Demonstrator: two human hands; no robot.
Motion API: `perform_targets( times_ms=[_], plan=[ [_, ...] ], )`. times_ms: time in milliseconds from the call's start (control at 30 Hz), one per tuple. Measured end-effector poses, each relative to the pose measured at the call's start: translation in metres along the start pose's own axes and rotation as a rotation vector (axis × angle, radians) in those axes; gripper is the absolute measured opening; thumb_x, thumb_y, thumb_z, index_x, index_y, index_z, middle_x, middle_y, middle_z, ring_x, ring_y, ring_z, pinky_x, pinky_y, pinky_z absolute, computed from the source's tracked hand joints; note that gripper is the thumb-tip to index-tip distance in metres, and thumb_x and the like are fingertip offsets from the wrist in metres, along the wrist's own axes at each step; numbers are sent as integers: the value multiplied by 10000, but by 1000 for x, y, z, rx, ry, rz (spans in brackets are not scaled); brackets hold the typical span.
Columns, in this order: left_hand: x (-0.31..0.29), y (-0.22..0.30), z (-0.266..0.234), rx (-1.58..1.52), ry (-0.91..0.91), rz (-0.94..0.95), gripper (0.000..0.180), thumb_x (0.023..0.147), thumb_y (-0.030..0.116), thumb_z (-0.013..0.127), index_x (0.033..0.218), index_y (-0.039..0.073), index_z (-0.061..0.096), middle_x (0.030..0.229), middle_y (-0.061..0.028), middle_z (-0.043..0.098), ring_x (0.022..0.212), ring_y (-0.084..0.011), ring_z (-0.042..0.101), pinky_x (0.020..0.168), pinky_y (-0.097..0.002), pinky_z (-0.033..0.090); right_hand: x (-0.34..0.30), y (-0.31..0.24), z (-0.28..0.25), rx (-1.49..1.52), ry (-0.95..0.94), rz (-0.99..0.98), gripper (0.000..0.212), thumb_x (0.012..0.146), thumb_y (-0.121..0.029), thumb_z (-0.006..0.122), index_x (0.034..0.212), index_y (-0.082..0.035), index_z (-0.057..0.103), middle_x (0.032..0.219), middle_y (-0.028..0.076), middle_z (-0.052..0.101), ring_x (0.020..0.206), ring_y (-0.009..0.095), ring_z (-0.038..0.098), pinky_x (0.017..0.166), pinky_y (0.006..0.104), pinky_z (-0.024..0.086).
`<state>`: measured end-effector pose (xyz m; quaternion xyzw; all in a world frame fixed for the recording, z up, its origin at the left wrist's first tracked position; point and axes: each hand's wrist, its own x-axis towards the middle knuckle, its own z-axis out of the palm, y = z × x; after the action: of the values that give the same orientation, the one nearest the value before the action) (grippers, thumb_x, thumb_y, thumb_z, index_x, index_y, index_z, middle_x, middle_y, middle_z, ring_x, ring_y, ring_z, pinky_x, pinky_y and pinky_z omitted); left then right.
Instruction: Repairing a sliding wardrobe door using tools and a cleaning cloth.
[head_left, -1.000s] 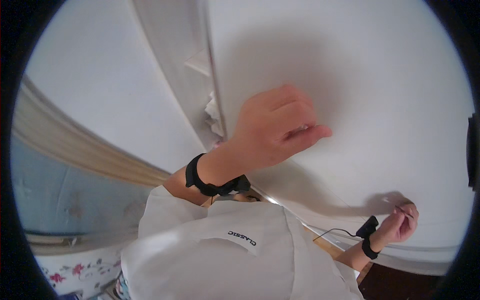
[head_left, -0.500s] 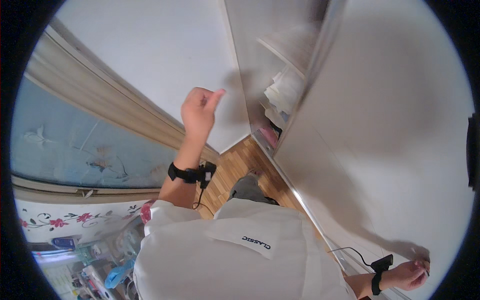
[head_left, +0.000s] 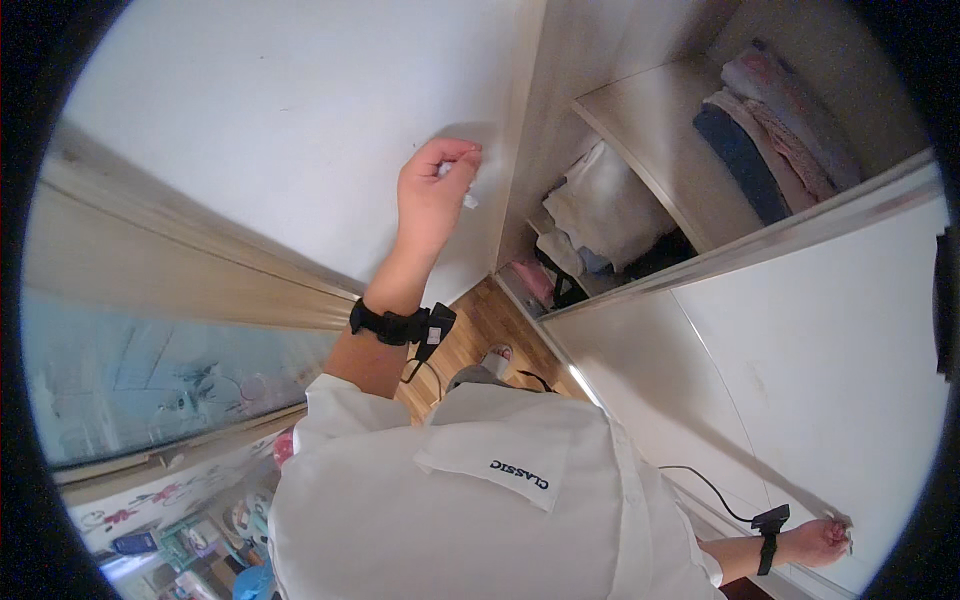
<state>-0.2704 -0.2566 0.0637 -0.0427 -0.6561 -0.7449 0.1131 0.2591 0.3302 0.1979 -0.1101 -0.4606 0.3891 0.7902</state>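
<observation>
My left hand (head_left: 437,195) is raised in front of a white wall, its fingers curled and the thumb closed against them. A small white scrap (head_left: 470,200) pokes out below the thumb; I cannot make out its kind. Far to the lower right, my right hand (head_left: 820,542) is closed at the surface of a white door panel (head_left: 780,400). Small pale bits show by its fingertips, but what they grip cannot be told. Beyond the panel's edge an open wardrobe shows a white folded cloth (head_left: 610,205) and a stack of folded clothes (head_left: 775,130) on a shelf.
A wardrobe shelf (head_left: 650,135) divides the compartments. A pink item (head_left: 533,282) lies low inside. Wooden floor (head_left: 480,315) shows beyond my shirt. A frosted window (head_left: 190,375) with a pale frame runs along the left. Several household items, including a blue bag (head_left: 253,582), crowd the lower left.
My left hand has shifted up and right, its thumb folding in; a white scrap now shows there. Much more of the wardrobe's inside appears past the panel's edge. My right hand stays at the panel.
</observation>
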Motion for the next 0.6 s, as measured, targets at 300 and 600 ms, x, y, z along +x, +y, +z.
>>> perform_targets(
  times_ms=[300,600],
  plan=[
    [2,-32,-5,265,-176,-62,100,904,119,705,885,22,688,742,3,614,661,-60,508,597,-228,433,-54,-32,69,74,9,120,170,894,-110,562,738,-50,535,731,61,521,682,187,512,674,298,430],
    [-6,-41,17,163,-114,166,151,899,126,716,1001,14,715,769,-5,646,662,-83,547,620,-244,465,23,-31,-35,145,-244,307,201,920,-172,544,759,-56,576,727,66,590,717,193,588,752,340,497]
  ],
)
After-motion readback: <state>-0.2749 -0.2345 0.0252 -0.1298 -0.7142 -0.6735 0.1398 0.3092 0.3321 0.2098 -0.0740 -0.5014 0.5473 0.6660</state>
